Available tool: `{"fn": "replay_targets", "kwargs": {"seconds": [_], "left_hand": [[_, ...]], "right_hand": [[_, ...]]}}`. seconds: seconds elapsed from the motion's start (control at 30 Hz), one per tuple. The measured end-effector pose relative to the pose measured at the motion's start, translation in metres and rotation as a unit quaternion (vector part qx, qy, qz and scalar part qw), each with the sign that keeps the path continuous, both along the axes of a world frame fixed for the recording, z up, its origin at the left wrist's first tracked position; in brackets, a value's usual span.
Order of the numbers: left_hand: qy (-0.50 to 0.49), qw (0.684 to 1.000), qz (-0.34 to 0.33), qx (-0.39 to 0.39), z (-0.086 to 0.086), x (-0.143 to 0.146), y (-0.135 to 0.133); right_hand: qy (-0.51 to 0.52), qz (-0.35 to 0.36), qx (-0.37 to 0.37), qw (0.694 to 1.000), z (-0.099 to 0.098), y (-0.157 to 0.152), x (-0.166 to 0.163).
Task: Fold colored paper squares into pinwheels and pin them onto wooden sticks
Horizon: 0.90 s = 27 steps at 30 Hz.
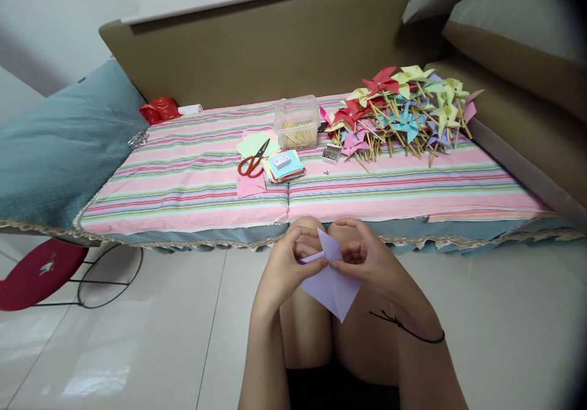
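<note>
A lilac square of paper (pixel 331 284), partly folded toward its middle, is held over my knees. My left hand (pixel 287 263) pinches its left side, fingers curled. My right hand (pixel 367 260) pinches the centre from the right, a black cord round its wrist. On the striped sofa cushion (pixel 183 183) beyond lie red-handled scissors (pixel 251 162), a stack of coloured paper squares (pixel 284 166) and a clear box of wooden sticks (pixel 297 122). A heap of finished paper pinwheels on sticks (pixel 403 113) lies at the right.
A small metal tin (pixel 331 153) sits near the box. A red bag (pixel 159 110) lies at the cushion's back left, beside a teal pillow (pixel 59 147). A red round stool (pixel 39 272) stands on the tiled floor at left. Beige cushions rise at right.
</note>
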<state>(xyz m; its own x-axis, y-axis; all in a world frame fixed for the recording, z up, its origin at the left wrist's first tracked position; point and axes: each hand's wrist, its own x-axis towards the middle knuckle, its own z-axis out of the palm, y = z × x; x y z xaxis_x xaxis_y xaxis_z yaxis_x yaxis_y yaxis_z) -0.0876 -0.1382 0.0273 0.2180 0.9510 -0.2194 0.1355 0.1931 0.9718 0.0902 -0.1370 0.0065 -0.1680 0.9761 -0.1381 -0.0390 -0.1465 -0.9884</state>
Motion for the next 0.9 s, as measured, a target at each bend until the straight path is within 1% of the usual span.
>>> {"fn": "replay_targets", "kwargs": {"seconds": [0.07, 0.33, 0.67, 0.77, 0.87, 0.9], "left_hand": [[-0.002, 1.0, -0.002, -0.003, 0.0003, -0.0006, -0.0001], [-0.008, 1.0, 0.001, 0.004, 0.0021, 0.0, -0.0006], [-0.033, 0.999, 0.0, -0.008, 0.0023, 0.001, -0.0007], [-0.07, 0.997, 0.037, -0.01, 0.0055, -0.0017, 0.0014], [-0.114, 0.986, 0.119, 0.006, 0.0076, -0.0071, 0.0048], [-0.125, 0.982, 0.138, 0.012, 0.0077, -0.0085, 0.0059]], "right_hand": [[0.008, 0.047, -0.027, 0.998, 0.0009, 0.0004, 0.0019], [-0.02, 0.055, -0.042, 0.997, 0.0026, 0.0018, 0.0043], [0.007, 0.058, -0.062, 0.996, 0.0048, 0.0035, 0.0032], [0.039, 0.028, -0.067, 0.997, 0.0061, 0.004, 0.0025], [0.082, -0.049, -0.077, 0.993, 0.0082, 0.0052, 0.0035], [0.093, -0.076, -0.079, 0.99, 0.0087, 0.0059, 0.0038]]}}
